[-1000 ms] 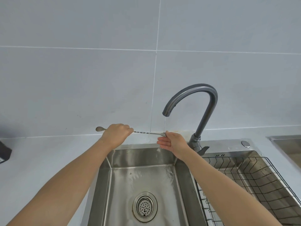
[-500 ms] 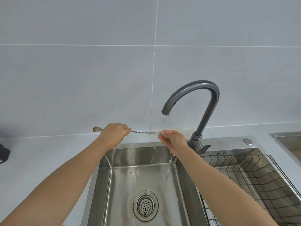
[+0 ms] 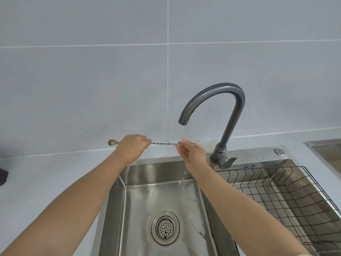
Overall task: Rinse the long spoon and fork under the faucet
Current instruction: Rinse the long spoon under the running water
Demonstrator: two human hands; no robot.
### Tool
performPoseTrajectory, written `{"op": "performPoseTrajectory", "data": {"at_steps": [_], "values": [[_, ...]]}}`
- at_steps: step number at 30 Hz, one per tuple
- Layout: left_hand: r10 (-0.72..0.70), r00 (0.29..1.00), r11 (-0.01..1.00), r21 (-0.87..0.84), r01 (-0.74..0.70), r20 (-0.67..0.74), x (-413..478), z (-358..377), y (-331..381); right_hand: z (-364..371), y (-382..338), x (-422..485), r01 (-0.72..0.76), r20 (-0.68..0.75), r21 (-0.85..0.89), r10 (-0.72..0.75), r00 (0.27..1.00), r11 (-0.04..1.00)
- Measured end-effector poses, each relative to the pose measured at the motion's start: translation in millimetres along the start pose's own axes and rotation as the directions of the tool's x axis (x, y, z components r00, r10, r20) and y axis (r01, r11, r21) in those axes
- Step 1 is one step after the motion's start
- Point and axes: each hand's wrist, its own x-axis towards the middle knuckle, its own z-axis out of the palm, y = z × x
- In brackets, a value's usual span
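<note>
A long thin metal utensil (image 3: 164, 143) with a twisted shaft lies level above the sink's back edge. Its spoon bowl (image 3: 111, 142) sticks out to the left of my left hand (image 3: 132, 147), which is closed around the shaft. My right hand (image 3: 191, 153) pinches the fork end, whose tines (image 3: 191, 143) show just past my fingers. A thin stream of water falls from the grey gooseneck faucet (image 3: 219, 108) onto that end and runs off into the steel sink (image 3: 140, 183).
A round drain strainer (image 3: 165, 227) sits in the basin floor. A black wire rack (image 3: 287, 196) fills the right basin. The faucet lever (image 3: 228, 161) points forward. A dark object (image 3: 2, 176) lies at the counter's far left, and a second basin edge (image 3: 326, 150) at far right.
My right hand turned from cupping under the fork end to pinching it from beside, fingers upward. The view shifted slightly. The left hand kept its grip.
</note>
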Motion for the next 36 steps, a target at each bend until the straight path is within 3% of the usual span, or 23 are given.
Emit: {"op": "performPoseTrajectory", "data": {"at_steps": [4,11,16,20,26,30,36], "values": [[0.084,0.966,0.995,0.075,-0.068,-0.243,9,14,-1,8,4,-2,-0.067,-0.039,0.034,0.069,0.997,0.997],[0.125,0.942,0.992,0.05,-0.115,-0.31,12,12,6,5,2,0,-0.015,0.06,0.057,0.012,0.998,0.998],[0.069,0.996,0.996,0.063,-0.065,-0.063,13,-9,21,11,0,-4,-0.045,0.035,0.055,0.044,0.998,0.997],[0.086,0.971,0.995,0.063,-0.074,-0.222,18,-3,22,14,-1,-5,-0.063,0.032,0.001,0.063,0.998,0.998],[-0.005,0.998,0.999,-0.046,0.002,-0.065,25,0,34,11,-2,-7,-0.013,0.037,-0.039,0.014,0.999,0.999],[-0.019,0.996,0.998,-0.062,0.013,-0.089,25,3,33,12,-3,-8,-0.073,-0.01,-0.106,0.072,0.997,0.992],[0.068,0.99,0.992,0.115,-0.054,-0.123,13,5,25,17,-4,-12,-0.193,-0.028,-0.116,0.191,0.981,0.974]]}}
